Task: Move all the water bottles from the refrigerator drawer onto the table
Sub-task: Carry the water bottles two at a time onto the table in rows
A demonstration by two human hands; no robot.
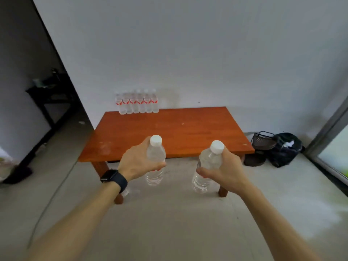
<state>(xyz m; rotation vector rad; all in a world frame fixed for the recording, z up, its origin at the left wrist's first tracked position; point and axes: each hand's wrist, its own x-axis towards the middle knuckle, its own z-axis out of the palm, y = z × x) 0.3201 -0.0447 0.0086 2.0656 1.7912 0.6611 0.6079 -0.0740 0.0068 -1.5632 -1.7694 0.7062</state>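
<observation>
Left hand (137, 162) grips left bottle (156, 154), right hand (228, 171) right bottle (208, 163), short of table (178, 132) edge; bottle row (137, 103) far edge.

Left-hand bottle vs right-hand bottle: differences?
The left-hand bottle stands upright; the right-hand bottle tilts, cap to the right. The left hand wraps its bottle's middle; the right hand reaches up to the neck. Shared: clear, white caps, both held off the table.
</observation>
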